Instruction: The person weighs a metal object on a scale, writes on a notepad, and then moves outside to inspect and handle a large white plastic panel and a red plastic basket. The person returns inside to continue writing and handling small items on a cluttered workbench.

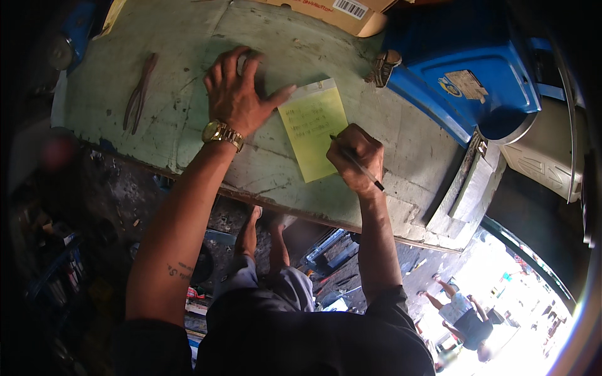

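Yellow pad (310,141) sitting on the bench (182,75), and from where I'm standing the writing (306,122) looks partly done: roughly four lines up top, too faint for me to read, while the lower part I can see is blank. So there's room left, but whether more is due I honestly can't say. Right hand (359,158) has its fingers curled tight around one pen (367,173) at the pad's right edge; can't tell if the tip's actually on the paper. Left hand (235,94) holds nothing, fingers spread and a bit bent on the bench, thumb at the pad's top left corner. Count so far: two hands, one pad, one pen, plus one gold watch (222,133) on the left wrist. Bit further off to the left, one pair of pliers (139,94), nobody touching it. Beyond the right hand, one blue bin (495,59), and at the back one box (320,9). Way out in the bright bit, at least one other person (471,327).
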The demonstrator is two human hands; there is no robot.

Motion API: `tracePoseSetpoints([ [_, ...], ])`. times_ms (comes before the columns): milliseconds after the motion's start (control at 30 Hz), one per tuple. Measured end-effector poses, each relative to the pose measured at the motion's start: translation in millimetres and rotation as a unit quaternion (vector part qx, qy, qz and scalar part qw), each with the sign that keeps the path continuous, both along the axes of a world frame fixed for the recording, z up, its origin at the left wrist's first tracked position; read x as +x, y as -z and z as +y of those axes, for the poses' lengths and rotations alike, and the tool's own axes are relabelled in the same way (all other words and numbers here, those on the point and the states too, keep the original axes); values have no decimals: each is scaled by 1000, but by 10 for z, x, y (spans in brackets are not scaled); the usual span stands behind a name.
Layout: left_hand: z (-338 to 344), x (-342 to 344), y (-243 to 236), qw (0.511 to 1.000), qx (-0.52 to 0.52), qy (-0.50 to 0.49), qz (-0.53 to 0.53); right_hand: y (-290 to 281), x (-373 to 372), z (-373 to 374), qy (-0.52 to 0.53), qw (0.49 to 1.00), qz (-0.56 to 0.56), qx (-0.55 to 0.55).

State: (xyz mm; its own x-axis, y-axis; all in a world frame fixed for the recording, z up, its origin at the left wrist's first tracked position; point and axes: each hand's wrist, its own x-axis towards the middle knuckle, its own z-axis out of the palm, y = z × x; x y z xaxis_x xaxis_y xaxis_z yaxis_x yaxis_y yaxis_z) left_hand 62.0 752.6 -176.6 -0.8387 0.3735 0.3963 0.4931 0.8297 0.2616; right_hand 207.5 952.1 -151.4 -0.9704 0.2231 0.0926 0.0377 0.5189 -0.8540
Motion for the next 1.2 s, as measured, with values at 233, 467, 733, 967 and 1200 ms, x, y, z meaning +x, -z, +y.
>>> tracePoseSetpoints([
  [233,5,-23,42,1000,14,5,-2,-193,-10,-89,15,999,21,27],
  [467,-13,-7,94,1000,11,2,10,-169,7,-109,78,995,26,-56],
  [733,-1,-2,57,1000,0,1,9,26,88,-91,22,999,-21,-39],
  [967,-7,-7,62,1000,-2,1,8,93,94,-52,32,998,-15,-54],
  [1200,-4,-12,70,1000,-6,1,6,4,22,-130,24,999,-23,4],
])
